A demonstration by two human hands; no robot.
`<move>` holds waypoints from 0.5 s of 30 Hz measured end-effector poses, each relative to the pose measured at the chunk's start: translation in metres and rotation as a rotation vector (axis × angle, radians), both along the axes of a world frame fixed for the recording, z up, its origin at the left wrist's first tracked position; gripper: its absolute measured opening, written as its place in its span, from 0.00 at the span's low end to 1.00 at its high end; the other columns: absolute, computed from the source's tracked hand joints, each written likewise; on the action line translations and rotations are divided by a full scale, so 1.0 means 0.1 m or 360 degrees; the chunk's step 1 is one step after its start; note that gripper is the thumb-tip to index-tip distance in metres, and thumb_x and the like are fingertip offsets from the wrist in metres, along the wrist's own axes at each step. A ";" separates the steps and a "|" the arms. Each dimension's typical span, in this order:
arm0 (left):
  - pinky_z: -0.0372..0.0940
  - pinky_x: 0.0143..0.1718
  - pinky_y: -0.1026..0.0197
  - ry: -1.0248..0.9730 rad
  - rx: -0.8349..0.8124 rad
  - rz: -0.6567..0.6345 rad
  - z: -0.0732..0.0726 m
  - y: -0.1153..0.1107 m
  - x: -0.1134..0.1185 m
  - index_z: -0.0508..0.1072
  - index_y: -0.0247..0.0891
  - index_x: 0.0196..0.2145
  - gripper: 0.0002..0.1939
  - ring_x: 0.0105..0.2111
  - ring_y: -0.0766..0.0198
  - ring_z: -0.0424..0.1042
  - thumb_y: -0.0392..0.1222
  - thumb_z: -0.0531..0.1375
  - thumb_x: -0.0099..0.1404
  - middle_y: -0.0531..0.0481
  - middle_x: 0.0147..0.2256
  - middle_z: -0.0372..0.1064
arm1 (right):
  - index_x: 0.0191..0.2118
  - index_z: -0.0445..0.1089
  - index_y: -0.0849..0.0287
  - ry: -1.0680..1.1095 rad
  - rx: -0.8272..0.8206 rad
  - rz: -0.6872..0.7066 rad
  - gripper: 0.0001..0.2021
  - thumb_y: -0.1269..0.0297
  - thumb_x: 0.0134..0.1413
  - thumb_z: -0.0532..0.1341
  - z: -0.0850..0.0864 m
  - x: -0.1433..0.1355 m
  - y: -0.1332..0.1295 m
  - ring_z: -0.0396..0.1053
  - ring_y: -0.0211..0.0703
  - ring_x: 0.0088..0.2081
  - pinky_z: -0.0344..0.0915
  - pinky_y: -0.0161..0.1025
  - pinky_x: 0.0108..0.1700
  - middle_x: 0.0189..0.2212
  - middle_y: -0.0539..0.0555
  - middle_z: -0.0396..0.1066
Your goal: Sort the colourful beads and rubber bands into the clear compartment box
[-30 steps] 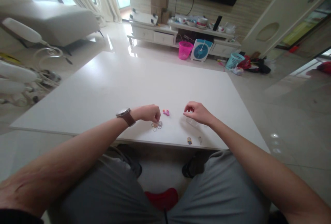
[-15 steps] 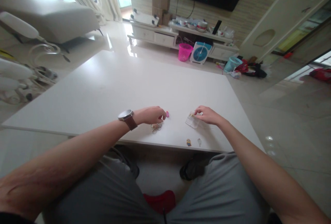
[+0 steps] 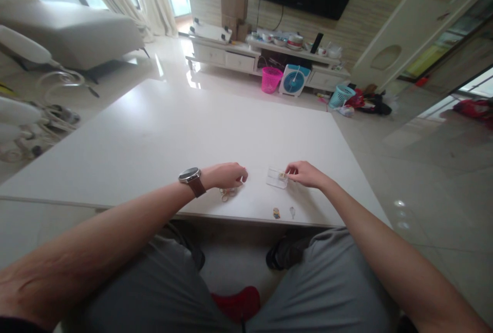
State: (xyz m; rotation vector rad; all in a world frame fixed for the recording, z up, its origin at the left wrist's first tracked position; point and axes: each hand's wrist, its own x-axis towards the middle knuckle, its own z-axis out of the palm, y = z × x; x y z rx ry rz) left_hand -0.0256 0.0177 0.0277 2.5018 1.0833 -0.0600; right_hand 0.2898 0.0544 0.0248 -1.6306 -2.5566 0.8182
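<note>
My left hand (image 3: 232, 174), with a watch (image 3: 190, 174) on its wrist, is on the white table with thumb and fingers pinched together. A trace of pink-red shows at its fingertips; what it holds is mostly hidden. Below that hand lies a small bunch of gold-coloured rings (image 3: 226, 194), partly covered. My right hand (image 3: 304, 173) has its fingers closed on the right edge of a small clear plastic box (image 3: 276, 179). A little gold-coloured piece (image 3: 282, 175) shows there by the fingertips. Nearer the table edge lie a yellow-and-blue cartoon figure charm (image 3: 276, 213) and a small clear-grey piece (image 3: 292, 212).
The white table (image 3: 192, 133) stretches out ahead, its near edge just above my knees. Beyond stand a pink basket (image 3: 271, 80), a blue fan (image 3: 295, 80) and a light-blue basket (image 3: 341, 96) before a low cabinet (image 3: 241, 61). Chairs (image 3: 25, 45) stand at the left.
The clear box has turned and shifted left at my right hand. My left fingers have closed over the spot where a small pink piece lay. The view has shifted slightly.
</note>
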 end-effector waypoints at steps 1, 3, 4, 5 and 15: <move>0.61 0.33 0.65 0.0021 -0.0008 0.0005 0.01 -0.01 0.00 0.77 0.39 0.38 0.10 0.30 0.65 0.72 0.37 0.57 0.61 0.49 0.32 0.76 | 0.37 0.76 0.60 -0.0019 0.0060 0.0011 0.07 0.66 0.54 0.61 -0.01 -0.01 0.01 0.71 0.39 0.31 0.63 0.33 0.34 0.30 0.52 0.76; 0.61 0.32 0.65 0.0051 -0.0024 0.0009 0.02 -0.02 0.01 0.77 0.39 0.38 0.11 0.29 0.65 0.71 0.36 0.57 0.61 0.49 0.32 0.76 | 0.38 0.77 0.60 -0.0058 0.0175 0.0047 0.08 0.67 0.54 0.62 -0.05 -0.03 0.03 0.70 0.39 0.33 0.63 0.33 0.36 0.33 0.54 0.76; 0.60 0.31 0.65 0.0060 -0.0028 0.0007 0.03 -0.02 0.01 0.77 0.39 0.38 0.11 0.29 0.65 0.71 0.36 0.56 0.60 0.49 0.32 0.76 | 0.38 0.77 0.60 -0.0075 0.0222 0.0072 0.08 0.68 0.54 0.62 -0.07 -0.04 0.03 0.70 0.39 0.34 0.63 0.33 0.37 0.35 0.54 0.75; 0.60 0.31 0.65 0.0063 -0.0025 0.0005 0.03 -0.02 0.01 0.77 0.39 0.38 0.11 0.29 0.64 0.71 0.35 0.56 0.60 0.49 0.32 0.76 | 0.38 0.78 0.60 -0.0094 0.0268 0.0103 0.08 0.69 0.53 0.62 -0.09 -0.05 0.04 0.70 0.40 0.36 0.63 0.33 0.39 0.37 0.55 0.74; 0.61 0.30 0.65 0.0001 -0.0026 -0.0006 0.03 -0.03 0.00 0.77 0.39 0.37 0.09 0.29 0.65 0.72 0.36 0.58 0.61 0.49 0.31 0.76 | 0.39 0.80 0.54 -0.0399 0.0279 0.0127 0.09 0.65 0.52 0.64 -0.14 -0.16 0.09 0.71 0.42 0.40 0.63 0.33 0.38 0.38 0.54 0.75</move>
